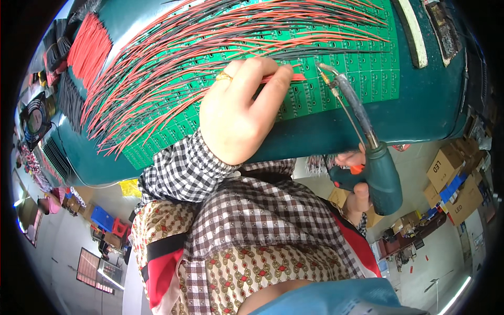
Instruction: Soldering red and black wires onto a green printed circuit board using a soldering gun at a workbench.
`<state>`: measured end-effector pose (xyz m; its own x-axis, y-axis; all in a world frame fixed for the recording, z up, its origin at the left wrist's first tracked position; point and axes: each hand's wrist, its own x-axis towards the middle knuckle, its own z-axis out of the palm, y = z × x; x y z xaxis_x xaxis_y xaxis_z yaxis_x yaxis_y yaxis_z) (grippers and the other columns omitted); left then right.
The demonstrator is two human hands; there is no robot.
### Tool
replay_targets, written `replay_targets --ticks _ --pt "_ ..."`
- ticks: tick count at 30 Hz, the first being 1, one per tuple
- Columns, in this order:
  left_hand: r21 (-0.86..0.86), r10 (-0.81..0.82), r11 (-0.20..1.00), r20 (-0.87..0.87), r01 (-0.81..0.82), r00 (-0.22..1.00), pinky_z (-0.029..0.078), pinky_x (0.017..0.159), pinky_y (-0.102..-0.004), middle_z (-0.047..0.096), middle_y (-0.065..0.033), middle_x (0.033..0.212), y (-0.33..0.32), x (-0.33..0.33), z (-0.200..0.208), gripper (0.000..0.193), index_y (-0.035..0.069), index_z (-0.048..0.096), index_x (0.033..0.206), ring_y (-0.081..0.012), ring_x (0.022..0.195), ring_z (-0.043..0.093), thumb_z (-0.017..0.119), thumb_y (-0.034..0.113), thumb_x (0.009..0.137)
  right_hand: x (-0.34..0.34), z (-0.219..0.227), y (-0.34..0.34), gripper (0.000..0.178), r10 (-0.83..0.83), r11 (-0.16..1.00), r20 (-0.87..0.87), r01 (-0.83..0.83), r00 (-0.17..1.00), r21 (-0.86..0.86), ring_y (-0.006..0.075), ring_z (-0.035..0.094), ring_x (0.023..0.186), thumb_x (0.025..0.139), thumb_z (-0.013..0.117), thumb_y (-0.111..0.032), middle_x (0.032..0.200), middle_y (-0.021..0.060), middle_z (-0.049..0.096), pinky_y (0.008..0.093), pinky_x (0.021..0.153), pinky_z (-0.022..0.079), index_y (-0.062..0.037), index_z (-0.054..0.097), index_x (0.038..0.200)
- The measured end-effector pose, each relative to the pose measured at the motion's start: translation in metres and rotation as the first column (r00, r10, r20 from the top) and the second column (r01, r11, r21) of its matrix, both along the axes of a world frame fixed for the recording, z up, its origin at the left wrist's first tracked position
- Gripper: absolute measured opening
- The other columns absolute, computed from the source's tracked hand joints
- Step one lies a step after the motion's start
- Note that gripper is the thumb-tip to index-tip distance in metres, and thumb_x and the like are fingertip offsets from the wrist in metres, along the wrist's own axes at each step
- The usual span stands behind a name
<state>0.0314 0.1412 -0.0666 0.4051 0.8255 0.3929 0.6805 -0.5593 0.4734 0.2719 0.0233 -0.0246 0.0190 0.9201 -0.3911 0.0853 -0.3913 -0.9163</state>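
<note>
My left hand (239, 107) is closed in a pinch over the green circuit board panel (362, 84), with a small bunch of red wires (297, 77) at its fingertips. My right hand (360, 195) grips a dark green soldering gun (387, 181) with an orange-red trigger. The gun points up and away from me; its metal tip and the thin feed tube beside it reach over the panel, just right of the held wire ends. Whether the tip touches the board I cannot tell. Long red and black wires (173, 58) fan across the panel to the left.
The panel lies on a dark green work surface (425, 113). At its left are a bundle of red wires (90, 47), black wires (71, 100) and a small fan (35, 119). A pale curved strip (412, 34) lies far right. Cardboard boxes (454, 170) stand beyond.
</note>
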Motion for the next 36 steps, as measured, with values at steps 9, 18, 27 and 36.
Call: replay_targets --ticks 9,18,27,36 --pt "0.013 0.014 1.000 -0.014 -0.014 1.000 0.048 0.060 -0.0279 0.055 -0.0062 0.087 -0.001 0.001 -0.001 0.032 0.000 0.064 0.096 -0.0187 0.070 0.054 0.063 0.005 0.064 -0.009 -0.002 0.004 0.086 -0.002 1.000 -0.005 0.003 1.000 0.021 0.0240 0.059 0.087 0.082 0.062 -0.055 0.092 0.0117 0.056 0.0390 0.080 0.052 0.0160 0.040 0.125" --pt "0.028 0.016 0.999 0.005 -0.016 1.000 0.048 0.059 -0.0281 0.055 -0.0064 0.087 0.000 0.001 -0.003 0.032 0.000 0.064 0.095 -0.0191 0.070 0.055 0.063 0.005 0.063 -0.014 -0.005 0.007 0.082 -0.046 0.999 -0.017 0.046 0.999 -0.003 0.0231 0.059 0.085 0.079 0.067 -0.054 0.087 0.0123 0.057 0.0391 0.082 0.052 0.0144 0.044 0.119" --pt "0.034 0.005 0.999 0.009 -0.005 1.000 0.048 0.060 -0.0285 0.055 -0.0068 0.087 0.000 0.000 -0.004 0.032 0.000 0.064 0.095 -0.0197 0.071 0.055 0.062 0.004 0.063 -0.005 -0.011 0.002 0.049 -0.062 0.997 -0.153 0.069 0.986 0.040 0.0225 0.062 0.087 0.074 0.080 -0.029 0.090 0.0115 0.061 0.0414 0.084 0.053 0.0041 0.057 0.102" --pt "0.026 0.010 1.000 0.012 -0.010 1.000 0.047 0.060 -0.0285 0.055 -0.0066 0.087 -0.001 0.000 -0.005 0.033 0.000 0.064 0.095 -0.0196 0.071 0.054 0.063 0.003 0.062 -0.011 -0.004 0.004 0.086 -0.054 0.998 -0.021 0.054 0.998 0.017 0.0251 0.060 0.088 0.079 0.066 -0.055 0.094 0.0130 0.057 0.0388 0.082 0.052 0.0144 0.041 0.124"
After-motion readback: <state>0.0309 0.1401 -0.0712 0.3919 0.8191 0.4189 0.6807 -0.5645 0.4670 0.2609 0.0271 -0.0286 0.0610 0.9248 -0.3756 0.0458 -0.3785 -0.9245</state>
